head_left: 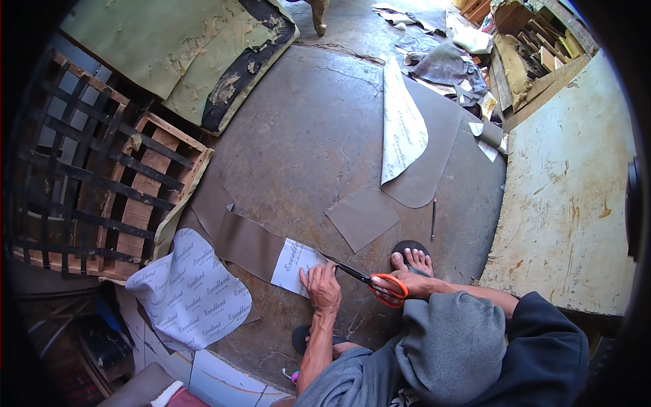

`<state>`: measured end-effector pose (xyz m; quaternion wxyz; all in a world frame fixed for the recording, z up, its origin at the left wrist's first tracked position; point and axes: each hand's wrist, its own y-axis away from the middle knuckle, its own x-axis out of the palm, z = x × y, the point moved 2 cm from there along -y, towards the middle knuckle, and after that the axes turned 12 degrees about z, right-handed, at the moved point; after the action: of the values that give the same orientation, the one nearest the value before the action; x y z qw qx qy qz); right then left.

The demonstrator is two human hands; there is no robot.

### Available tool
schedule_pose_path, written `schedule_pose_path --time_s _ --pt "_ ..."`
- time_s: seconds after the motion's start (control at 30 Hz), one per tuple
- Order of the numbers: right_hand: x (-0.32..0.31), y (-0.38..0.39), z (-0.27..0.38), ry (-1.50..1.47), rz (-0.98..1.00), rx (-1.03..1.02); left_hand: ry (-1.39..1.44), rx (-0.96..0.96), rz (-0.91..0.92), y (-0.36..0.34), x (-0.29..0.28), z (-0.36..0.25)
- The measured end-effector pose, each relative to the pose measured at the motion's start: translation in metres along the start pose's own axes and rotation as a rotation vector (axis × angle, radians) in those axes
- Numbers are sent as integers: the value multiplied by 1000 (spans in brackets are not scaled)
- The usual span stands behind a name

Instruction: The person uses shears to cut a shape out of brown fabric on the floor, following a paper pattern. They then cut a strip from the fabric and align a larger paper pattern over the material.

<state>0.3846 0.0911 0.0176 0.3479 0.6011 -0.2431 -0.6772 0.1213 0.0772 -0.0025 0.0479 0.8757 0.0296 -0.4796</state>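
Observation:
My left hand [321, 288] bends its fingers onto the end of a long brown strip of upholstery material [252, 245]. That end is folded over, so its white printed backing [293, 266] faces up. In my right hand [401, 283] is a pair of scissors [390, 290] with orange handles and dark blades. The blades point left, their tips reaching the edge of the strip just beyond my left fingers. Whether the blades are apart cannot be made out. From the left hand the strip runs away to the left across the floor.
A white-backed sheet [193, 292] lies at the left, beside a wooden frame with black webbing [129, 180]. Ahead are a square brown piece [363, 218], a larger partly curled sheet [434, 136] and a pencil [434, 218]. A worn pale board [566, 197] stands at the right.

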Motion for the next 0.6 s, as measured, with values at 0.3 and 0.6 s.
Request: schedule_pose_path --time_s 0.3,0.6 --pt "29 -34 -26 -39 175 34 -39 108 -18 -2 1 -7" --pt "11 -24 -16 26 233 28 55 -11 -4 2 2 -2"
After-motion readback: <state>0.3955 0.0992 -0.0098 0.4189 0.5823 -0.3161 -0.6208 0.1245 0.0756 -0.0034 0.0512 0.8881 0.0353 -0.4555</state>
